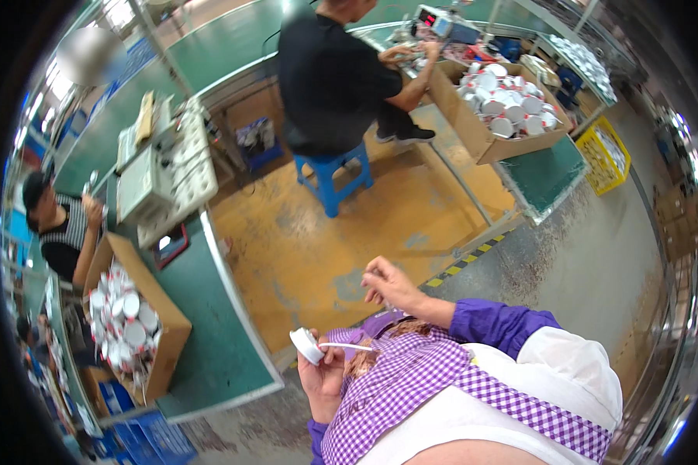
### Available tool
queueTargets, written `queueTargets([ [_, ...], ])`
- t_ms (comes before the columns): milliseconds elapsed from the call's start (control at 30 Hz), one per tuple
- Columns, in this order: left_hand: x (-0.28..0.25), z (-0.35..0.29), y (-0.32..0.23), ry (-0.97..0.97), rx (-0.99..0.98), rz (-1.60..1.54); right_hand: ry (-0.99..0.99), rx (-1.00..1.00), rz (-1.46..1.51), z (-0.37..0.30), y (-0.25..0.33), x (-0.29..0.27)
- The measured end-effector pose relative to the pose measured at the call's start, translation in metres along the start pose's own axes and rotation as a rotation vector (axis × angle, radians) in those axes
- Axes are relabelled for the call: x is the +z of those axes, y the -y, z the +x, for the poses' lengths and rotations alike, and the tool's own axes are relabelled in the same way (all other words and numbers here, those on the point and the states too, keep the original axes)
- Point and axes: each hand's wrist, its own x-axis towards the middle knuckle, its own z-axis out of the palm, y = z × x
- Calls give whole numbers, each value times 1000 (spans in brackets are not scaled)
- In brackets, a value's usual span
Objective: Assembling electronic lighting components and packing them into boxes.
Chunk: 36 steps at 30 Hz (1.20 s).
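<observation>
Presently, head view: white round housing [307, 346], one, pinched between thumb and fingers of the left hand [323, 378]; its thin white cable [349, 346] trails rightward, over the apron [403, 380]. Right hand [389, 284]: farther ahead and to the right, clear of the housing, fingers loosely curled; whether they pinch anything small cannot be told. Carton [174, 341] of similar white pieces: left of the left hand. Lettering: dark marks on the apron, perhaps print, too creased to read.

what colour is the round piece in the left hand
The round flat piece is white; the head view shows it best.
</observation>
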Motion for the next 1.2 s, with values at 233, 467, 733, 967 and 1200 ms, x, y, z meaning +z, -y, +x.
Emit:
queueTargets([
  [233,42,71,50,-67,-87,36,37,-50,20,29,40,-61],
  [467,83,123,54,-74,-77,68,99,234,137,69,17,-126],
  [733,109,183,-18,-138,-18,31,115,579,121,155,9,-96],
  [967,150,238,-125,-23,19,43,-26,503,-52,290,24,-35],
  [1200,164,268,-208,-42,119,4,-96,485,61,430,25,14],
])
